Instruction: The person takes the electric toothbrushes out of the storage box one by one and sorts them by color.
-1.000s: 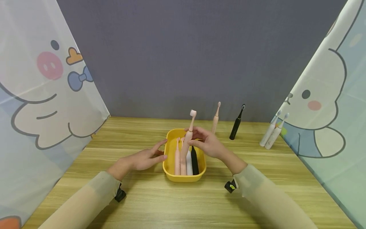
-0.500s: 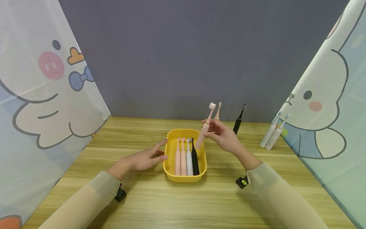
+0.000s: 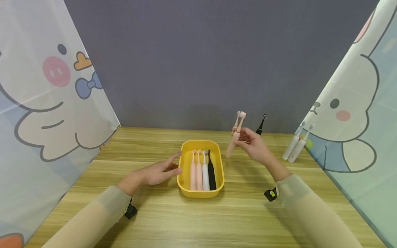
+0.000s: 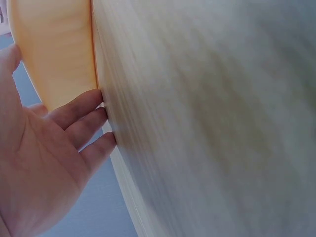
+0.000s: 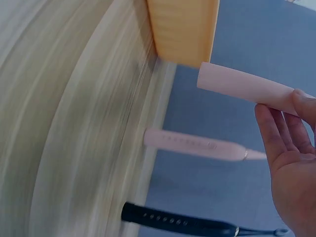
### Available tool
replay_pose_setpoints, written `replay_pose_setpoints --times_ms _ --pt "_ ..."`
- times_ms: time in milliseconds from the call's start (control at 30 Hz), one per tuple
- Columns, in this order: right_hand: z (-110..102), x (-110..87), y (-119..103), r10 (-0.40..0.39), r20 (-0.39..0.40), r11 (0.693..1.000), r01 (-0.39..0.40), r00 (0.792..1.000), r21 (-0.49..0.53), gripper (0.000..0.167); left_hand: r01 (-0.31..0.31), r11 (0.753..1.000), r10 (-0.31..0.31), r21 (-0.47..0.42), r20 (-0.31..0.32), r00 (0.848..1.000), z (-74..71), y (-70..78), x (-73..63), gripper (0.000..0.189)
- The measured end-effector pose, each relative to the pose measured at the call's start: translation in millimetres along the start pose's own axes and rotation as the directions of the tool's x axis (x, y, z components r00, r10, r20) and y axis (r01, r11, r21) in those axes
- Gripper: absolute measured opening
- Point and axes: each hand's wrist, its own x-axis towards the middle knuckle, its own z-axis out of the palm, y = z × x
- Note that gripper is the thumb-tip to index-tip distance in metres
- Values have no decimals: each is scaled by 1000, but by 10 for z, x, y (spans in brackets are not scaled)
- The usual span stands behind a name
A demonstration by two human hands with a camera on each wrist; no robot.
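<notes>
My right hand (image 3: 256,147) pinches a pink electric toothbrush (image 3: 232,144) by its handle, brush head up and slightly tilted, above the table right of the yellow tray (image 3: 201,194). In the right wrist view the bottom of the held toothbrush (image 5: 242,86) hangs off the table, apart from the standing pink toothbrush (image 5: 195,144). My left hand (image 3: 155,173) rests against the tray's left side with extended fingers, some touching the table in the left wrist view. Inside the tray lie two pink toothbrushes (image 3: 193,174), a white one (image 3: 205,176) and a black one (image 3: 211,175), side by side.
Behind my right hand a black toothbrush (image 3: 259,129) stands upright, partly hidden. Two white toothbrushes (image 3: 298,149) stand together farther right. A grey panel (image 3: 198,69) closes off the table's back, and printed cloths hang at both sides.
My right hand has lifted the pink toothbrush out from over the tray and carried it right, in front of the standing pink one. My left hand has stayed at the tray.
</notes>
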Motion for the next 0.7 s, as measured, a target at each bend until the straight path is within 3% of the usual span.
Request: replay_pose_setpoints --times_ms 700 --pt "-147 92 334 182 -61 972 -189 981 -140 45 -3 1000 3 3 5 1000 -18 0 11 87"
